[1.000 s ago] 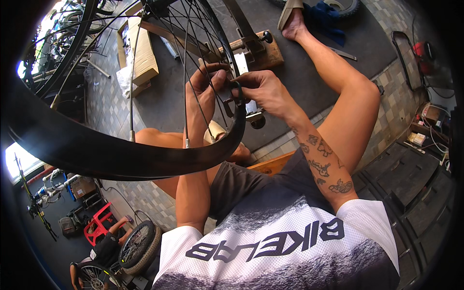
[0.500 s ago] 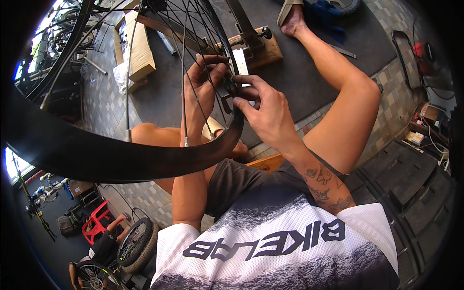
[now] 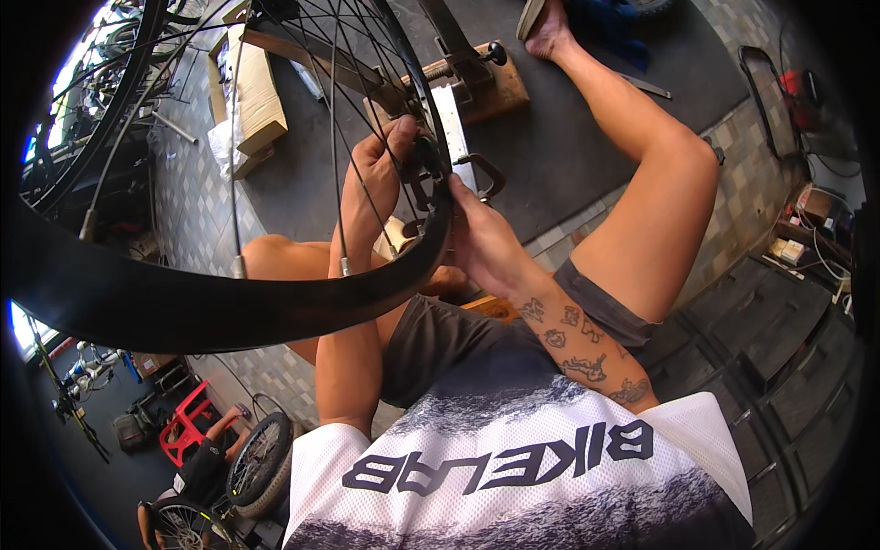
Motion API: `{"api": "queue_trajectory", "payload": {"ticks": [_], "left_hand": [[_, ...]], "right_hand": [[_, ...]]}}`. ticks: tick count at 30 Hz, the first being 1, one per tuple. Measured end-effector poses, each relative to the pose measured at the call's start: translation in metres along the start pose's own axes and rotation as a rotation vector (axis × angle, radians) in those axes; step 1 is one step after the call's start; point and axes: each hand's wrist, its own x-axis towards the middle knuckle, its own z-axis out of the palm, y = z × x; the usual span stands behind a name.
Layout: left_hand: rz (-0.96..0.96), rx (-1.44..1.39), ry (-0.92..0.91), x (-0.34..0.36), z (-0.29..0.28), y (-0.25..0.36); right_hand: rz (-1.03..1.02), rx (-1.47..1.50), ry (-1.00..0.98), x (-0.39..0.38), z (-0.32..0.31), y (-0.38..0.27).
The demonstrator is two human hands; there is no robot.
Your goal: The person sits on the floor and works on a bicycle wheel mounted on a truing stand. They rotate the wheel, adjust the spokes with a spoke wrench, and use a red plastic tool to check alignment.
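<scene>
A black bicycle wheel rim [image 3: 229, 312] with dark spokes fills the upper left, held in a metal truing stand [image 3: 454, 41] on a wooden base [image 3: 504, 96]. My left hand [image 3: 376, 174] reaches among the spokes from inside the rim. Its thumb and fingers are closed beside a small black part [image 3: 426, 156]; whether they grip that part is hidden. Against the rim's outer side, my right hand [image 3: 486, 240] wraps the edge with its thumb pointing up, the other fingers mostly behind the rim. A dark curved caliper arm [image 3: 497, 174] of the stand shows just beyond that thumb.
An open cardboard box [image 3: 258, 105] stands on the tiles at far left. A flat metal strip [image 3: 649, 87] lies on the dark mat [image 3: 587, 137]. Black drawers [image 3: 770, 339] line the right side. At lower left are another person, a red chair [image 3: 186, 423] and a tyred wheel [image 3: 259, 467].
My right hand has left its pinch at the dark part and dropped lower, onto the rim's outer side. My left fingers have closed in. The curved caliper arm has come into sight.
</scene>
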Motion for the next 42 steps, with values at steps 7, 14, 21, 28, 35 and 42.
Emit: {"api": "queue_trajectory", "payload": {"ticks": [7,14,21,28,35,42], "left_hand": [[0.054,0.004,0.030,0.001,0.002,-0.002],[-0.016,0.009,0.059,-0.006,0.007,0.008],[-0.027,0.049,0.097,-0.015,0.020,0.028],[-0.072,-0.013,0.042,-0.012,0.016,0.026],[-0.083,0.016,-0.014,-0.011,0.007,0.025],[0.026,0.119,-0.032,-0.010,0.004,0.019]], "right_hand": [[-0.030,0.403,-0.024,0.018,0.023,0.003],[0.052,0.415,0.088,0.028,0.028,-0.001],[0.046,0.402,0.218,0.028,0.034,-0.003],[0.104,0.369,0.219,0.035,0.034,-0.007],[0.092,0.397,0.252,0.034,0.039,-0.006],[0.069,0.409,0.259,0.031,0.043,-0.006]]}}
